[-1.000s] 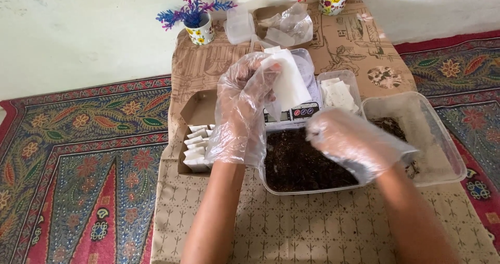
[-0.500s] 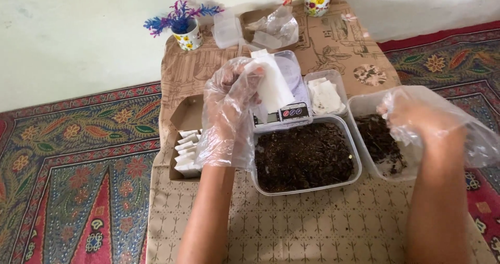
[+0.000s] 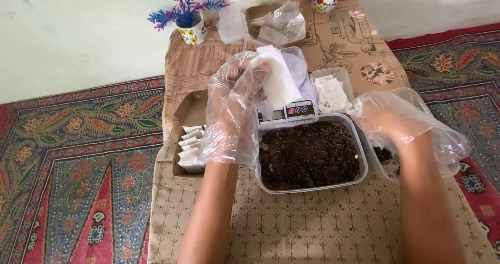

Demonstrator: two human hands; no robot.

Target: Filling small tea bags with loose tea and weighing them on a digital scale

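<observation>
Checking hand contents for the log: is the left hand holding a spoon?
No, the gloved left hand holds a small white paper pouch above the scale.

Two flower mugs (image 3: 190,30), perhaps four plastic tubs (image 3: 311,154) (one half-hidden).

One head-worn camera looks steeply down, close above the table (image 3: 333,40), facing the wall (image 3: 78,29).

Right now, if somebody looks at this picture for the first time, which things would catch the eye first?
Probably the two hands in loose clear plastic gloves: the left hand holds up a small white pouch above a small scale, and the right hand is over a clear tub at the right. Between them stands a clear container full of dark, crumbly material.
</observation>
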